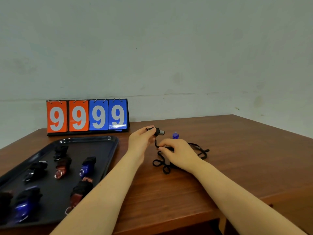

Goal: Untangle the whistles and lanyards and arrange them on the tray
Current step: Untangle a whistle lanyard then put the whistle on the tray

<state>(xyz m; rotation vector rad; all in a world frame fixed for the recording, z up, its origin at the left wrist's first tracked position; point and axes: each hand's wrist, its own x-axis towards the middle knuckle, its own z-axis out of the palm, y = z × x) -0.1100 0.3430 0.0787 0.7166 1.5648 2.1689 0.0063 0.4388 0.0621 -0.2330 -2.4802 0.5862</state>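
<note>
- Leftmost, a dark, glossy rectangular plastic tray (88, 139) lies on the brown wooden tabletop (237, 150), carrying several whistles with black cords bundled round them: dark red ones (61, 167), blue ones (87, 165) and black ones (36, 170), all set apart from one another.
- Behind the tray, against the pale wall, stands a flip scoreboard (87, 116) with two orange and two blue cards, each showing a white 9.
- Next, the left forearm crosses over the tray's near right corner and hides part of a dark red whistle there.
- Just right of the tray, the left hand (141, 139) is raised off the tabletop, its grip closed: fingertips pinch a small black whistle with a silver end (158, 131).
- From that whistle a black cord lanyard (162, 164) drops to the tabletop and lies in loose loops.
- Over those loops, the right hand (179, 154) has its grip closed too, thumb and fingers pinching the cord; the hand covers the middle of the tangle.
- Just beyond the right hand, a small blue whistle (175, 135) sits on the tabletop.
- Further right, more lanyard loops trail out from under the hand.
</note>
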